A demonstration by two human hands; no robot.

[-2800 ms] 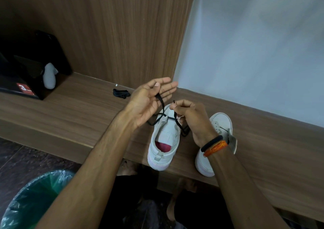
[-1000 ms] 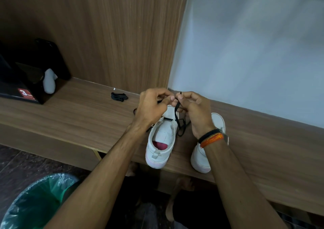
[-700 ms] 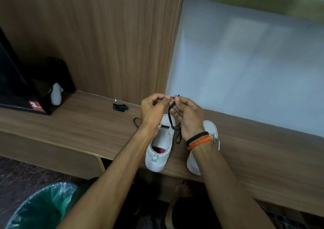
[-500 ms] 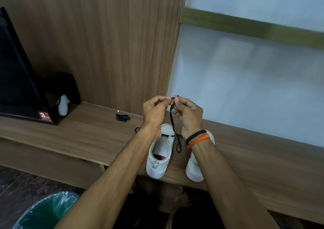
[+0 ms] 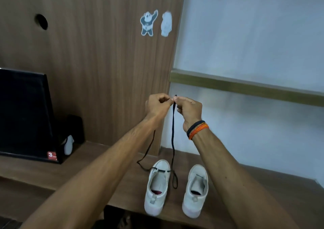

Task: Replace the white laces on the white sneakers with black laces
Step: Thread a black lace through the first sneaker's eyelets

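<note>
Two white sneakers stand side by side on the wooden shelf (image 5: 263, 190), toes toward the wall: the left sneaker (image 5: 157, 186) and the right sneaker (image 5: 195, 190). A black lace (image 5: 173, 132) crosses the left sneaker's front eyelets, and both its ends rise to my hands. My left hand (image 5: 157, 106) and my right hand (image 5: 188, 110) are raised high above the shoes, fingertips together, each pinching a lace end. The right strand hangs straight down with a loop beside the shoe; the left strand runs behind my left forearm.
A black box (image 5: 24, 114) with a red label sits at the left of the shelf, a small white figure (image 5: 68, 144) beside it. Wood panel with bear stickers (image 5: 149, 24) rises behind; a wall rail (image 5: 245, 88) runs at right.
Both hands have lifted the lace ends well above the left sneaker, drawing the strands taut. My head has tilted up, so the shoes sit lower in view.
</note>
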